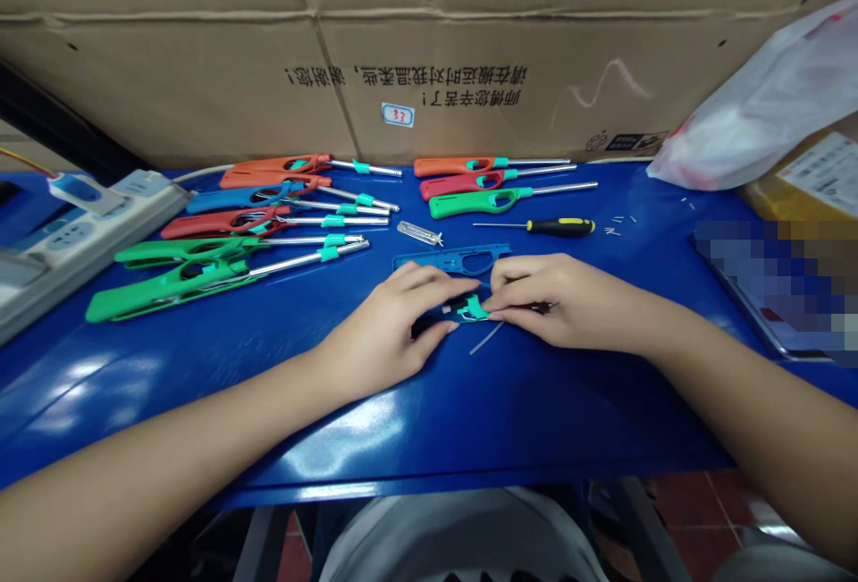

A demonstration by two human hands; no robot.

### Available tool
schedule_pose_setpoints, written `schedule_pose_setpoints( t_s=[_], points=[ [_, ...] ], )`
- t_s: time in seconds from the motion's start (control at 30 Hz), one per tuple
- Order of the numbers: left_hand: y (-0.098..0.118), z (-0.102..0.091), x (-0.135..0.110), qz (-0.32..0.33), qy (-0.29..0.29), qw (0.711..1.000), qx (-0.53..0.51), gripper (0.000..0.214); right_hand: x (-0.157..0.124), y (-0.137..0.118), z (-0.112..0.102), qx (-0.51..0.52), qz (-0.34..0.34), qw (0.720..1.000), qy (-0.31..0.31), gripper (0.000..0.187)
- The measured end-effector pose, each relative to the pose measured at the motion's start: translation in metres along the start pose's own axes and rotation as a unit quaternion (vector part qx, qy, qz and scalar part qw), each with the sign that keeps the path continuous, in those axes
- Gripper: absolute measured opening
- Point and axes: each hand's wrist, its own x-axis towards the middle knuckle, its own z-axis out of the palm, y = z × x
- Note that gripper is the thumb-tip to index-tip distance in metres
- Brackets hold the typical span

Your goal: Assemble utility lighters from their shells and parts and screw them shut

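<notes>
Near the middle of the table my left hand (392,323) curls its thumb and fingers around a blue lighter shell half, mostly hidden under it. My right hand (559,300) pinches at a small turquoise trigger (475,307) lying in that shell. A dark part sits beside the trigger. Just beyond my fingers lies the other blue shell half (435,257), its hollow inside facing up. A thin pale tube or wire (486,339) sticks out toward me below my right fingers. Farther back rests a clear fuel tank (419,233).
Several opened lighters (221,223) lie at the left, near a power strip (87,224). Three lighters (479,202) lie at the back. A yellow-black screwdriver (563,226) and small screws (611,231) are to the right. A cardboard box (221,90) stands behind; a plastic bag (751,108) is at right.
</notes>
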Motion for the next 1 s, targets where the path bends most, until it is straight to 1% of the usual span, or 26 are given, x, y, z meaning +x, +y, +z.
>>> schedule_pose_setpoints(
  t_s=[0.1,0.2,0.37,0.5,0.57,0.67,0.8,1.0],
  points=[
    [-0.001,0.0,0.0,0.018,0.002,1.0,0.005,0.038,-0.001,-0.002,0.0,-0.007,0.013,1.0,0.007,0.016],
    [-0.002,0.001,-0.001,0.02,0.006,1.0,0.009,0.037,-0.001,-0.002,0.0,-0.016,0.014,1.0,0.01,0.015],
    [-0.003,0.001,-0.001,0.007,0.025,1.0,0.006,0.037,-0.002,-0.002,-0.003,-0.035,0.002,0.999,0.01,0.014],
    [-0.004,0.0,0.0,-0.018,0.048,0.999,-0.002,0.037,-0.001,0.0,-0.003,-0.052,0.001,0.999,0.006,0.013],
    [-0.004,0.0,0.002,-0.029,0.067,0.997,-0.01,0.031,-0.001,0.001,-0.003,-0.05,0.007,0.999,0.003,0.012],
    [-0.006,0.0,0.004,-0.015,0.09,0.996,-0.023,0.017,-0.001,0.002,-0.004,-0.047,0.01,0.999,0.0,0.011],
    [-0.012,0.0,0.004,0.016,0.084,0.996,-0.024,0.016,-0.002,0.002,-0.005,-0.049,0.0,0.999,-0.002,0.012],
    [-0.011,-0.001,0.003,0.027,0.064,0.997,-0.02,0.018,-0.003,0.002,-0.007,-0.047,0.004,0.999,-0.01,0.012]
  ],
)
